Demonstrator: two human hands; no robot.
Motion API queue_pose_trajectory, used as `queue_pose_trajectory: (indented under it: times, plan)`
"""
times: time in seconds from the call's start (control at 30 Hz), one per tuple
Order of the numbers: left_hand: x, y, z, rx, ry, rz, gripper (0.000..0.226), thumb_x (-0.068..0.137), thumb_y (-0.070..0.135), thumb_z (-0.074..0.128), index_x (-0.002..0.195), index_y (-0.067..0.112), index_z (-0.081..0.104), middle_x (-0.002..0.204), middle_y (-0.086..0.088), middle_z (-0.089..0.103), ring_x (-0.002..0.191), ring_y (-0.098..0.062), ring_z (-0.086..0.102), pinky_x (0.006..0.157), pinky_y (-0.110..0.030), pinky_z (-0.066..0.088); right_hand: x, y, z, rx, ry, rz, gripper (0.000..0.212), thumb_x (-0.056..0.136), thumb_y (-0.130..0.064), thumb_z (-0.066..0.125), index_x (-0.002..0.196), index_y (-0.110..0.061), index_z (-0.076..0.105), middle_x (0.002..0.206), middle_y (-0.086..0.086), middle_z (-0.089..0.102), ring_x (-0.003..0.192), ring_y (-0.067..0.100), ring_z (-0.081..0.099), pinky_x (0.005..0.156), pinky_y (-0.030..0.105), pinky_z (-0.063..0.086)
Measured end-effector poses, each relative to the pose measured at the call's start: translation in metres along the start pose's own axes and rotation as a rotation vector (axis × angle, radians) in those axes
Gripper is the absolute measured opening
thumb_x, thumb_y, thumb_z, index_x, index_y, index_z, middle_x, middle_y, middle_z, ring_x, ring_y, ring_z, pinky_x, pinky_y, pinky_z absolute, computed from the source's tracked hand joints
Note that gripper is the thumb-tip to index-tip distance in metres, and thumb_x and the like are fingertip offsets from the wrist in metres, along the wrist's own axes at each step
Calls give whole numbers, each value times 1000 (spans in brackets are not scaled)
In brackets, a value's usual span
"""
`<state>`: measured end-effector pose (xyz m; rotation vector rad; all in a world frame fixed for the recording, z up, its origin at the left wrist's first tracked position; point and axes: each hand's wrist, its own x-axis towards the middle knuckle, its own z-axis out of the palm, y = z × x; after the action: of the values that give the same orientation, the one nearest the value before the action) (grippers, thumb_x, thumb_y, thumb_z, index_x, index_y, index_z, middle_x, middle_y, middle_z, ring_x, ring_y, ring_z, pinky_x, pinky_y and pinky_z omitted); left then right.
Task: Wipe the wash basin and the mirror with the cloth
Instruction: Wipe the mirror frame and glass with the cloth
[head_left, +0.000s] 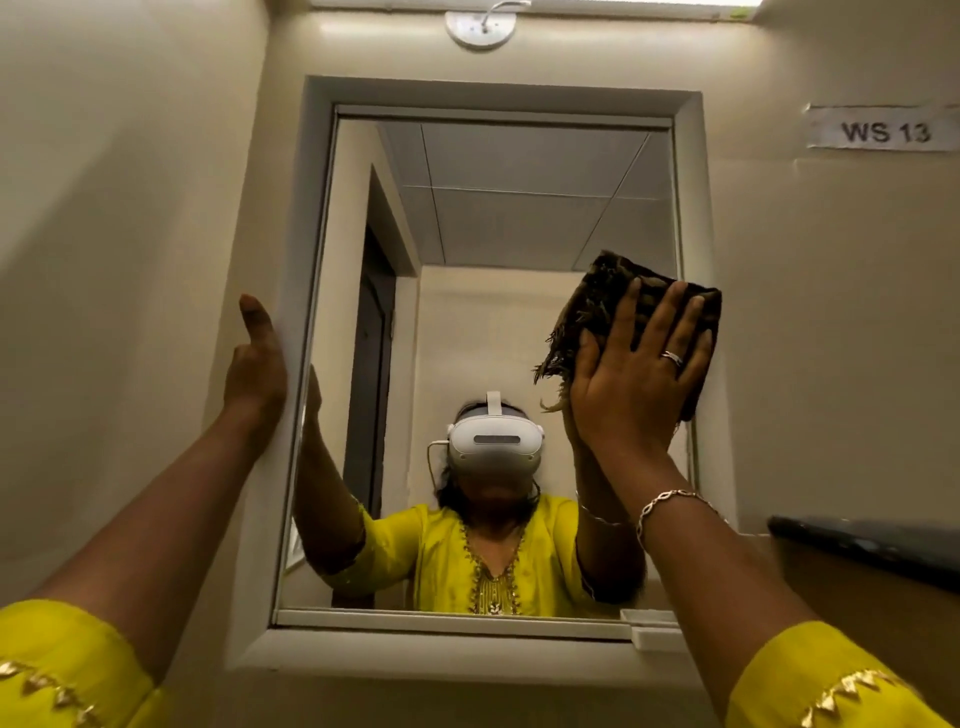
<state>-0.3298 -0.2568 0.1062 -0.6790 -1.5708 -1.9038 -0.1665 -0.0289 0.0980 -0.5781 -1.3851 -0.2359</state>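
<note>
A tall mirror (498, 218) in a white frame (306, 208) fills the middle of the head view. My right hand (636, 374) lies flat with spread fingers on a dark brown fringed cloth (597, 296), pressing it against the glass at the mirror's right edge, about mid-height. My left hand (255, 364) rests edge-on against the outer left side of the frame, fingers straight, holding nothing. The wash basin is out of view below.
A round light fitting (480, 28) sits on the wall above the mirror. A paper label reading WS 13 (883, 130) is stuck at the upper right. A dark ledge (872, 551) juts out at the right. A small white catch (657, 631) sits on the frame's bottom right.
</note>
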Motion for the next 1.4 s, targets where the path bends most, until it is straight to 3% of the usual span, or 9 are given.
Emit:
queue_pose_trajectory:
  times: [0.1,0.27,0.5,0.63,0.77,1.03,1.13,1.23,1.4]
  plan:
    - [-4,3,0,-32,-4,6,63,89,64,4,73,21,46,80,-18,54,84,-38,57,89,-51,47,-6,-17,4,37,4,7,64,92,-46,20,146,-11,21,151,24,17,139,43,13,112,52,7]
    - [-5,3,-1,-115,-27,-14,62,87,68,4,72,23,45,73,-14,48,80,-31,51,76,-48,45,-14,-51,6,49,-21,-32,63,92,-45,20,146,-11,20,151,25,16,139,43,13,112,53,8]
    - [-7,4,-3,-135,-28,-11,59,89,63,5,68,23,42,77,-15,47,80,-28,48,77,-50,46,-32,-136,19,52,-57,-196,63,90,-45,24,143,-12,26,148,26,24,137,44,20,109,51,3]
    - [-5,2,-3,-136,-26,12,55,91,60,2,63,27,36,77,-15,48,74,-25,47,69,-39,39,-32,-166,23,54,-72,-223,63,91,-45,29,145,-13,21,150,26,18,139,43,14,109,51,0]
    - [3,-5,-2,-113,-35,1,69,91,59,0,91,19,57,91,-6,59,78,-14,52,70,-27,39,-33,-182,21,110,-143,-327,64,94,-45,29,147,-16,8,154,22,1,141,40,-3,110,49,-9]
    - [10,-8,-1,-150,-71,37,84,93,56,2,102,-3,61,89,-18,64,77,-25,62,64,-26,49,-43,-183,22,120,-150,-494,64,92,-46,30,147,-17,15,153,22,7,141,40,2,109,49,-8]
    - [8,-7,-3,-170,-77,17,77,91,59,3,87,6,60,90,-20,61,83,-32,62,76,-37,53,-51,-172,22,160,-129,-520,62,89,-46,30,144,-17,27,152,22,17,140,40,11,111,50,1]
    - [4,-5,-5,-103,-29,45,61,91,60,3,67,22,45,85,-17,54,79,-26,53,74,-40,45,-57,-154,20,189,-134,-552,61,89,-44,33,143,-17,29,151,22,20,140,40,13,111,50,5]
    - [2,-3,-5,-70,-9,55,50,92,58,6,63,30,34,80,-15,47,76,-24,46,69,-39,38,-56,-116,13,186,-144,-564,61,89,-44,35,143,-19,28,152,20,19,141,38,12,113,48,4]
